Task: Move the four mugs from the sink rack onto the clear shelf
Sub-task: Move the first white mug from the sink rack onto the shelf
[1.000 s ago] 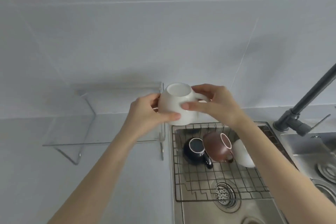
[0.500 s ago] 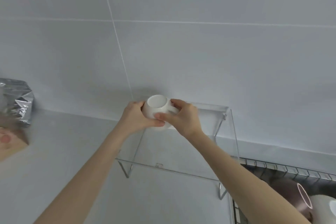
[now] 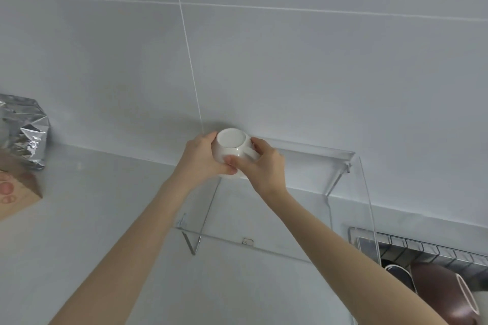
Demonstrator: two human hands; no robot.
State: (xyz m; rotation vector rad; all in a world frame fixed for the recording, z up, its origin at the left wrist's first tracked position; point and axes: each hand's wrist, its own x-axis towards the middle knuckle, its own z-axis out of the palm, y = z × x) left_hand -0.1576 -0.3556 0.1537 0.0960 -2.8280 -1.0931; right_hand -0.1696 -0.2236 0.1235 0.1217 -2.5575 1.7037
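Note:
A white mug [image 3: 231,145] is held upright over the far left corner of the clear shelf [image 3: 303,219], close to the wall. My left hand [image 3: 200,159] grips its left side and my right hand [image 3: 260,166] grips its right side by the handle. I cannot tell whether its base touches the shelf. At the lower right, the sink rack [image 3: 433,252] holds a brown mug [image 3: 441,295] lying on its side and a dark mug [image 3: 398,276] behind it, both partly cut off by my right forearm and the frame edge.
A silver foil bag [image 3: 25,132] and a brown paper package [image 3: 15,192] sit on the grey counter at the far left. The tiled wall rises directly behind the shelf.
Both hands have carried the white mug left from above the sink rack to the shelf's far left corner. The view has swung left, so the sink has mostly left the frame.

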